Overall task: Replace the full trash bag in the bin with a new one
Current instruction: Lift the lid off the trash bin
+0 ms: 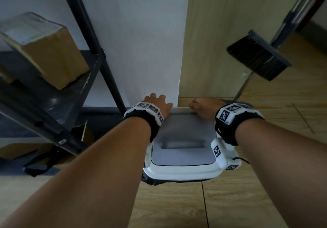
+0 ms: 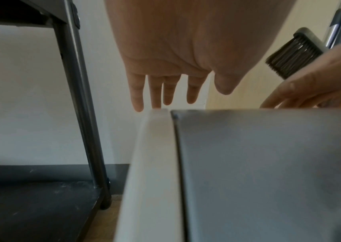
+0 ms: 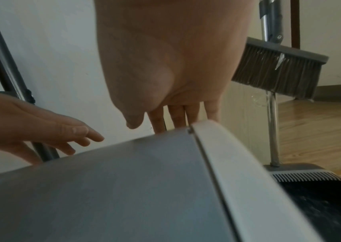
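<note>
The bin stands against the wall, its grey lid (image 1: 184,132) closed inside a white rim (image 1: 182,172). A strip of black trash bag (image 1: 152,181) shows under the rim's near left corner. My left hand (image 1: 158,102) hovers over the bin's far left corner, and its straight fingers (image 2: 157,91) hang down just past the rim (image 2: 151,147), holding nothing. My right hand (image 1: 201,105) lies over the far right corner. Its fingers (image 3: 178,117) reach down behind the rim (image 3: 227,155) with the tips hidden. No new bag is in view.
A black metal shelf (image 1: 53,121) with a cardboard box (image 1: 44,51) stands close on the left, one leg (image 2: 82,114) near the bin. A broom (image 1: 260,58) hangs at the right above a dustpan (image 3: 310,188). Wooden floor lies in front and to the right.
</note>
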The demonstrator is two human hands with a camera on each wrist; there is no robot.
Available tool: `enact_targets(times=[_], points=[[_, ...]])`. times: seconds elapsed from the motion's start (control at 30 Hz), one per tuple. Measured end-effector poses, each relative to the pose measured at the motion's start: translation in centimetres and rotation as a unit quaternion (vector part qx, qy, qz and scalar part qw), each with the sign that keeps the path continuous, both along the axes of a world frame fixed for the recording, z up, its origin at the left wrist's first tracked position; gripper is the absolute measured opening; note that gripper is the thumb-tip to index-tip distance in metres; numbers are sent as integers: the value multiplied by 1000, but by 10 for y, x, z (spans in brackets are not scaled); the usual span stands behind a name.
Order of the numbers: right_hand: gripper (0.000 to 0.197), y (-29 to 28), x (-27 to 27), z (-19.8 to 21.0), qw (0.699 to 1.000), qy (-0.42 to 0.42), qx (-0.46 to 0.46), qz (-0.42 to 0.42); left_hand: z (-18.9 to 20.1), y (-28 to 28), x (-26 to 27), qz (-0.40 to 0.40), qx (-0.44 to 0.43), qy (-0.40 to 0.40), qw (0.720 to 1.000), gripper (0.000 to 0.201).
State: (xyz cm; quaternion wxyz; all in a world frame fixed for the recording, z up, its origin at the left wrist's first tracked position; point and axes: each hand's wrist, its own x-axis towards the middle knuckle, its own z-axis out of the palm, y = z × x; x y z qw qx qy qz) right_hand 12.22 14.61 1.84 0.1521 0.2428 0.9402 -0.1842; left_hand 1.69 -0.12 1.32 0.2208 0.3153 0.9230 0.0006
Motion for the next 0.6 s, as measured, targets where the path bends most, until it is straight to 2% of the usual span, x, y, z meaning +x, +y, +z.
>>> enact_targets(times=[0.17, 0.3, 0.43, 0.6], points=[[44, -8, 21, -7, 999, 42, 14, -20, 7, -11, 16, 9, 27, 0, 1000, 57], [45, -27, 44, -22, 996, 73, 6, -59, -6, -26, 35, 69, 71, -25, 995, 61], [58, -40, 70, -39, 981, 163, -16, -103, -25, -45, 47, 146, 151, -56, 976, 71], [67, -34, 83, -36, 960, 152, -106, -209, -40, -62, 52, 222, 219, -144, 939, 72]])
